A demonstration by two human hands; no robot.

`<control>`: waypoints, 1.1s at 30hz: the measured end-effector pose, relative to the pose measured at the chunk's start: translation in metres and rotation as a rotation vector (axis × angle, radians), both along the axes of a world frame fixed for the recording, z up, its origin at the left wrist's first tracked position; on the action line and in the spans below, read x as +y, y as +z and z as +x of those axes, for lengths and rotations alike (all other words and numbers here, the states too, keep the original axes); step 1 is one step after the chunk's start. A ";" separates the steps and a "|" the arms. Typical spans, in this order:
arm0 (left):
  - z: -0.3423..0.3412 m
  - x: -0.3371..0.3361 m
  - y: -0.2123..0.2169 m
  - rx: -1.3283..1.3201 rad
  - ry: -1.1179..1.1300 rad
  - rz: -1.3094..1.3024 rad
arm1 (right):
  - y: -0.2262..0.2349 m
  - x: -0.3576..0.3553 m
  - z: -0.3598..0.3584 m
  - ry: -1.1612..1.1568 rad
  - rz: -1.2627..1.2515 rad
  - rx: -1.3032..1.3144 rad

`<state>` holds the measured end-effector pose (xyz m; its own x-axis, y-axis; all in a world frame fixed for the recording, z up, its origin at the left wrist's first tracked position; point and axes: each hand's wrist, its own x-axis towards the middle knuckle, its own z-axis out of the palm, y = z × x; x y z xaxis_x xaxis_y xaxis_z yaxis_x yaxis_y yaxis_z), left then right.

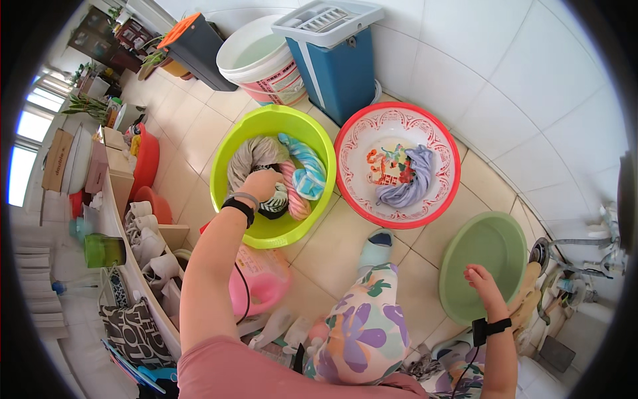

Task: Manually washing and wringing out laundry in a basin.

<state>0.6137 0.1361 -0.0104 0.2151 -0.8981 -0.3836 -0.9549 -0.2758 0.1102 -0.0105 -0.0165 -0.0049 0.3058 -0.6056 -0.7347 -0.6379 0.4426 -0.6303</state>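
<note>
My left hand reaches down into a lime-green basin, closed on a black-and-white patterned cloth. Around it in the basin lie a twisted grey-beige cloth, a pink striped twisted cloth and a blue-and-white twisted cloth. My right hand hovers over a pale green basin, its fingers apart and nothing in them. Between the two basins, farther off, stands a red-rimmed white basin with a twisted lavender cloth on its printed bottom.
Behind the basins stand a large white bucket and a blue spin-mop bucket against the tiled wall. A pink detergent jug is by my left forearm. White shoes line a rack at left; pipes run at right.
</note>
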 end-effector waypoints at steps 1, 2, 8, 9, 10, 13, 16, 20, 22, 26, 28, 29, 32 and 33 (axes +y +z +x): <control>-0.009 0.004 -0.020 0.073 -0.030 0.001 | 0.000 0.001 0.004 0.018 0.015 0.003; -0.021 0.002 -0.034 0.080 -0.137 0.024 | 0.000 0.002 0.005 0.032 0.027 0.011; -0.056 0.000 -0.087 -0.075 -0.329 0.230 | 0.001 0.000 -0.006 -0.009 0.010 0.037; -0.057 -0.005 -0.090 -0.071 -0.342 0.229 | -0.002 0.000 -0.010 -0.022 0.011 0.043; -0.059 -0.009 -0.093 -0.134 -0.393 0.330 | -0.008 0.000 -0.016 -0.012 0.004 0.043; -0.039 0.004 -0.118 -0.243 -0.487 0.368 | -0.006 0.002 -0.009 -0.005 0.006 0.028; -0.055 -0.015 -0.109 -0.135 -0.370 0.207 | 0.004 0.000 -0.021 -0.022 -0.019 0.062; -0.014 -0.016 -0.023 0.197 -0.206 -0.102 | 0.015 0.003 -0.014 -0.025 -0.058 -0.005; -0.001 -0.018 0.023 0.286 0.090 -0.150 | 0.024 0.006 -0.013 -0.042 -0.069 -0.040; 0.007 -0.025 0.119 0.564 0.327 -0.342 | 0.047 0.009 -0.011 -0.070 -0.098 -0.122; -0.024 -0.039 0.177 0.735 0.295 -0.460 | 0.065 0.008 -0.011 -0.074 -0.133 -0.154; -0.047 -0.045 0.206 0.913 0.280 -0.561 | 0.073 0.008 -0.009 -0.065 -0.153 -0.174; -0.120 -0.058 0.280 1.054 0.153 -0.544 | 0.111 0.010 0.012 0.023 -0.258 -0.262; -0.142 -0.063 0.298 1.061 0.134 -0.536 | 0.123 0.009 0.022 0.057 -0.277 -0.312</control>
